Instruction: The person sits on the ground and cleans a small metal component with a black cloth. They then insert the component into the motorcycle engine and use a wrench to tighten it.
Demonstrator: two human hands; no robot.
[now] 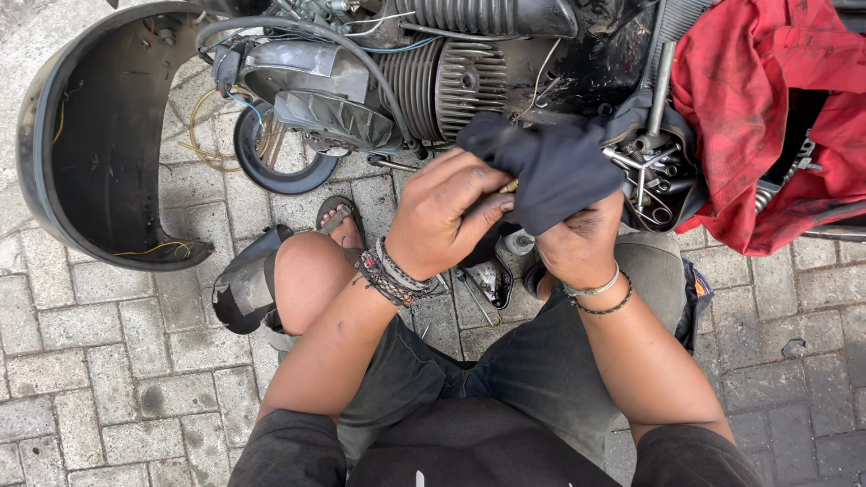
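Draping dark cloth [550,171] over both hands' grip

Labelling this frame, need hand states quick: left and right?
Left hand: closed, fingers pinching a small tan piece against the dark cloth rag.
Right hand: closed, gripping the same rag from below.

The ground is grey paving [99,361] of small bricks (many are stained dark). On it stands a black round cover [90,135], open side up, near a small wheel [275,167]. A dark curved metal piece [245,284] lies beside a sandal [338,221].
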